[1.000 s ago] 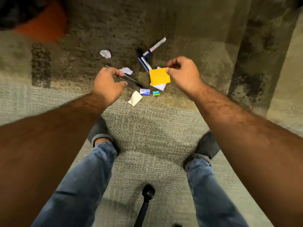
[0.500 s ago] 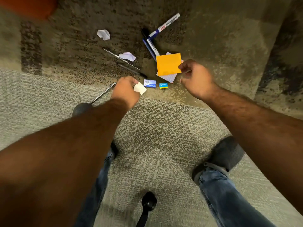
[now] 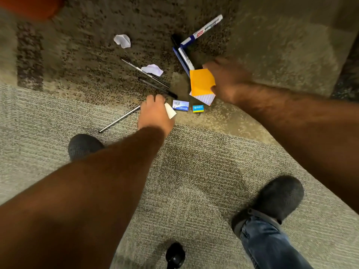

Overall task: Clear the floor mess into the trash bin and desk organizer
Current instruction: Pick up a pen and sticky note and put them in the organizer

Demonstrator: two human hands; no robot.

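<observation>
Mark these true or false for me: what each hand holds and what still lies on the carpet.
1. The left hand has its grip on a white paper scrap. True.
2. The right hand holds a whiteboard marker. False: it holds the orange sticky-note pad; the white whiteboard marker with the blue cap lies on the carpet.
3. Two crumpled white paper bits lie on the dark carpet. True.
4. The small blue eraser box is in a hand. False: it lies on the carpet.

Bare forearms, no sleeves, hairy along the right one. Blue denim jeans leg (image 3: pixel 268 247) at lower right, dark grey knit slip-on shoes (image 3: pixel 275 199), rounded toes, one on each foot.
</observation>
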